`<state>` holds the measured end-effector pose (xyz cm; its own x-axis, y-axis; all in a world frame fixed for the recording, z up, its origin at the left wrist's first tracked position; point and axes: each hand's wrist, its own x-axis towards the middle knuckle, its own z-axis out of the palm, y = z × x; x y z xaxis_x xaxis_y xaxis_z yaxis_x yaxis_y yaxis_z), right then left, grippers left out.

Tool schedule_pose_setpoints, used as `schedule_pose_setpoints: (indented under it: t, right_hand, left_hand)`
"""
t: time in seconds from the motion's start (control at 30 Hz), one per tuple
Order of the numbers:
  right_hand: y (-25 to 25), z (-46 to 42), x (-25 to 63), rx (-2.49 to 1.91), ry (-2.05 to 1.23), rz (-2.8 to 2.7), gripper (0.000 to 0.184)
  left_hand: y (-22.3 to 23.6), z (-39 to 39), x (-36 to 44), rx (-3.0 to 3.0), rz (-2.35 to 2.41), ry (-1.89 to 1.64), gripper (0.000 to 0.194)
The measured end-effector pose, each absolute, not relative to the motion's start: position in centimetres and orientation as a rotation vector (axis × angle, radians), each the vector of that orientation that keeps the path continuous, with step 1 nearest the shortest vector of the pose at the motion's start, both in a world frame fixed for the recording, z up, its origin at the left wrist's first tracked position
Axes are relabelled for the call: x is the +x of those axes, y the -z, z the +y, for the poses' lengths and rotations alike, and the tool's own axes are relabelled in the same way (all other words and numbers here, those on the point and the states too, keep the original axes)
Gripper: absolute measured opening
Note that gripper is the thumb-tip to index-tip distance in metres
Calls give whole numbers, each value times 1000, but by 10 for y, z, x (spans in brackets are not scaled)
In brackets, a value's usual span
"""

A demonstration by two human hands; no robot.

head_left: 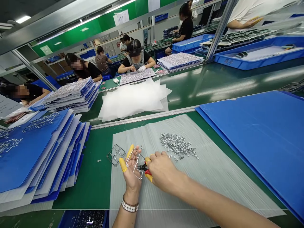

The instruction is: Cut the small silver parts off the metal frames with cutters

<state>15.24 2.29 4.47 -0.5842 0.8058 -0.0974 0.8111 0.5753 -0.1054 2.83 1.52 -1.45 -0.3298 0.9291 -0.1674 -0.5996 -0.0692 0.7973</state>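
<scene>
My left hand (133, 169), palm up with yellow finger cots on thumb and a finger, holds a light, shiny sprue frame (138, 175). My right hand (162, 171), also wearing yellow finger cots, is wrapped round red-handled side cutters (147, 171). Their dark jaws (142, 167) are at the frame's right side; whether they touch a part is too small to tell. Left of my left hand, another sprue frame (116, 155), darker, lies across the edge of the translucent sheet (190, 196). A heap of small silvery parts (177, 144) lies on the sheet beyond my right hand.
Blue boards and white sheets (64, 152) are stacked at left, with more frames on top. A large blue board (258, 123) lies at right. White foam sheets (134, 99) lie beyond the ledge. A blue bin (106, 218) sits below the table edge. Several co-workers sit opposite.
</scene>
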Motion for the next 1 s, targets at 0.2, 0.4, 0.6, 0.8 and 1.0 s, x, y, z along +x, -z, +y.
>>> schedule_pose_setpoints:
  t: [0.2, 0.4, 0.6, 0.8, 1.0]
  right_hand:
    - [-42, 23, 151, 1381, 179, 2764, 23]
    - [-42, 22, 148, 1325, 76, 2758, 20]
    - [-45, 23, 147, 1298, 109, 2799, 14]
    - [-45, 32, 167, 1481, 208, 2809, 17]
    - [-29, 38, 214, 1816, 576, 2658, 7]
  left_hand:
    - [17, 16, 29, 518, 999, -1694, 68]
    - [24, 16, 29, 597, 1047, -1715, 66]
    - [24, 18, 29, 638, 1064, -1735, 65]
    - [6, 9, 0, 558, 973, -1771, 70]
    - [-9, -69, -115, 448, 1261, -2001, 75]
